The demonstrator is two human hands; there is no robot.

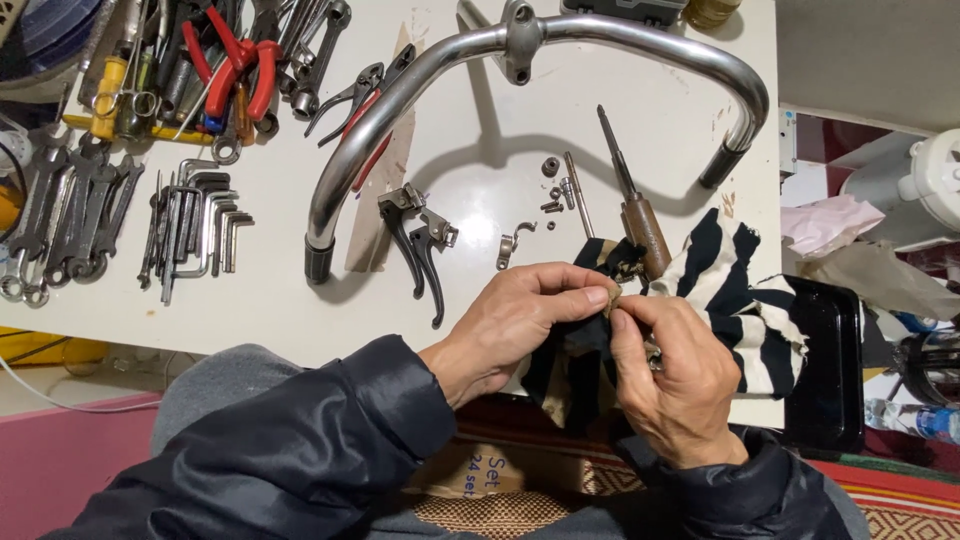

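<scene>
**Small metal part pinched between both hands at the near edge of the surface**

Small metal part, brownish and mostly hidden by fingertips, sits between the two hands just above the near edge of the white surface, right of its middle.

At the far left corner lies a heap of tools: spanners fanned along the left edge, red-handled pliers and screwdrivers behind them. Just to their right a row of hex keys lies side by side. No box or tray holds any of these; they lie loose on the surface.

Further right, a chromed handlebar arches across the far half of the surface, its black-tipped ends pointing toward the near side. Under its arch lie two dark brake levers, then small loose bolts and clamps, then a wooden-handled tool with a long metal shaft, its handle resting against a black-and-white striped cloth.

The left hand is closed, thumb and forefinger pinching the part from the left. The right hand is closed too, its fingertips gripping the same part from the right, over the cloth bunched beneath both hands. Both arms wear dark jacket sleeves.

Past the right edge stands a black tray; I cannot tell what is in it.
</scene>
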